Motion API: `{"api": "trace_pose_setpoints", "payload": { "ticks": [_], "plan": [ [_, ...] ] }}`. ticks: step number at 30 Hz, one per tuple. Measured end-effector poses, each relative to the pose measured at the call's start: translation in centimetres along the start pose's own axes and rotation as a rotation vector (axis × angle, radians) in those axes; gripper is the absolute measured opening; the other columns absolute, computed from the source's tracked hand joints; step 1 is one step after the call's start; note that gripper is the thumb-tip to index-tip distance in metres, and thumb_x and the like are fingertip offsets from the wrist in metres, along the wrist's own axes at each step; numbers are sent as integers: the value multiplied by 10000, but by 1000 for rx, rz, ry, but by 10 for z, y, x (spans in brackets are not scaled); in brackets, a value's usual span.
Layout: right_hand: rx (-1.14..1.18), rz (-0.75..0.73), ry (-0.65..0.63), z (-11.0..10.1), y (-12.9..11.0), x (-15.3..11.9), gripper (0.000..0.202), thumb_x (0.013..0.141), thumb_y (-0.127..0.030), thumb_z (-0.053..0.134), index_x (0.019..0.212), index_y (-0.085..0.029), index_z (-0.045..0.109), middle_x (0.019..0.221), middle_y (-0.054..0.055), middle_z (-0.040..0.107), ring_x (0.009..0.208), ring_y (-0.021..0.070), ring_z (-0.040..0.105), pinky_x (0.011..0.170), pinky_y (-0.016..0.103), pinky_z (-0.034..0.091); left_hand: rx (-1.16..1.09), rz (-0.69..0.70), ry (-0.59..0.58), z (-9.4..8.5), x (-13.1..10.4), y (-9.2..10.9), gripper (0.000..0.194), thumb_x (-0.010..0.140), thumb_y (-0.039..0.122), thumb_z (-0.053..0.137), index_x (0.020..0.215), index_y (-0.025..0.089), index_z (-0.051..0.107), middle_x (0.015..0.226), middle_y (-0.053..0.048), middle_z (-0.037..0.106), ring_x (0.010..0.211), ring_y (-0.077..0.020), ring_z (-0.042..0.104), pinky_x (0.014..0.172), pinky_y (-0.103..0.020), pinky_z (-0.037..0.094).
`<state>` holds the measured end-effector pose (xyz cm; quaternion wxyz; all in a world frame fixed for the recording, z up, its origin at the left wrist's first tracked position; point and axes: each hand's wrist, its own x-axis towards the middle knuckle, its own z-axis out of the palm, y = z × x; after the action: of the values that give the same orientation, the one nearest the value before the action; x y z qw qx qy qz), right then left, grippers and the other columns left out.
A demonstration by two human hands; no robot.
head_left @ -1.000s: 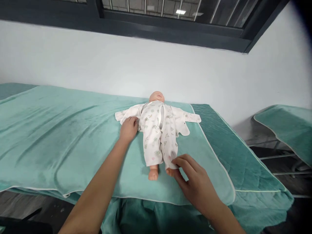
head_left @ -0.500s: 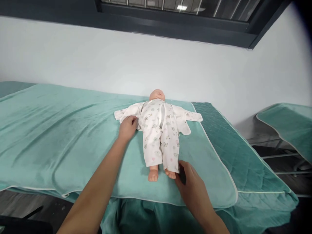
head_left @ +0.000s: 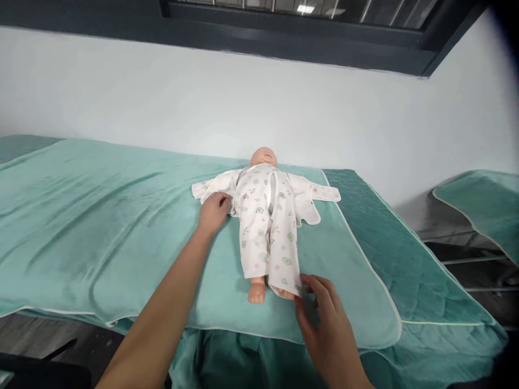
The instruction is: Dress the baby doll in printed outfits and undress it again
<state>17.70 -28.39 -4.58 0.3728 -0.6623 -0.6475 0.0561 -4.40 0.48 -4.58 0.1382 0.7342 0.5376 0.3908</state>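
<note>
A baby doll (head_left: 264, 156) lies on its back, head toward the wall, in a white printed jacket with its sleeves spread wide. White printed trousers (head_left: 259, 227) lie over its belly and legs, with a grey-white gap down the middle. My left hand (head_left: 213, 212) is curled at the doll's side, fingertips closed against the jacket (head_left: 308, 210); the exact pinch is partly hidden. At the trouser cuff on the right, my right hand (head_left: 324, 313) has thumb and fingertips on the hem's edge. One bare foot (head_left: 256, 292) shows fully; the other is mostly covered by cloth.
A light green sheet (head_left: 121, 232) with a pale border covers the bed, over a darker quilted cover (head_left: 389, 259) on the right. Behind stands a white wall (head_left: 203, 102) below a dark window frame (head_left: 284, 40). Another green-covered bed (head_left: 482, 200) is at the far right.
My right hand has drawn the trouser cuff slightly down over the foot, and its fingers have spread a little. My left hand stays at the doll's side. The view has shifted slightly.
</note>
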Motion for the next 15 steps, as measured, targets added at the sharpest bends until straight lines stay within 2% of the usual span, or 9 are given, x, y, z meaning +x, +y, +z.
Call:
{"api": "trace_pose_setpoints", "payload": {
  "ticks": [3, 6, 10, 12, 15],
  "plan": [
    [-24, -138, 71, 0, -11, 6, 412, 922, -174, 533, 1327, -224, 482, 1263, 151, 532, 1149, 273, 540, 880, 442, 536, -6, -5, 3, 0, 0, 0, 255, 850, 229, 466, 970, 207, 690, 1040, -54, 713, 967, -216, 632, 896, -344, 481],
    [-56, -213, 34, 1, -25, 16, 427, 907, -164, 570, 1320, -227, 488, 1309, 154, 515, 1207, 303, 486, 928, 503, 502, -9, -8, 3, 0, 0, 0, 255, 847, 225, 467, 966, 209, 691, 1037, -53, 716, 964, -216, 633, 897, -344, 481],
    [-57, -251, -37, 3, -35, 29, 195, 910, -133, 549, 1075, -236, 565, 1338, 125, 527, 1280, 308, 445, 961, 517, 469, -12, -5, 3, -1, 0, 1, 247, 845, 223, 469, 951, 210, 691, 1024, -52, 717, 959, -216, 634, 890, -343, 482],
    [-43, -277, -48, -1, -33, 31, 134, 902, -107, 536, 955, -229, 545, 1319, 113, 553, 1275, 296, 461, 953, 494, 464, -12, -3, 6, -1, -1, 0, 243, 846, 223, 470, 948, 211, 691, 1022, -50, 716, 961, -217, 633, 889, -344, 480],
    [-55, -329, -85, -11, -26, 33, 152, 886, -94, 540, 961, -226, 538, 1245, 92, 612, 1239, 266, 510, 1004, 496, 414, -13, 2, 8, 0, -1, -1, 239, 850, 223, 472, 946, 215, 690, 1027, -46, 714, 969, -217, 630, 895, -344, 478]
  ]
}}
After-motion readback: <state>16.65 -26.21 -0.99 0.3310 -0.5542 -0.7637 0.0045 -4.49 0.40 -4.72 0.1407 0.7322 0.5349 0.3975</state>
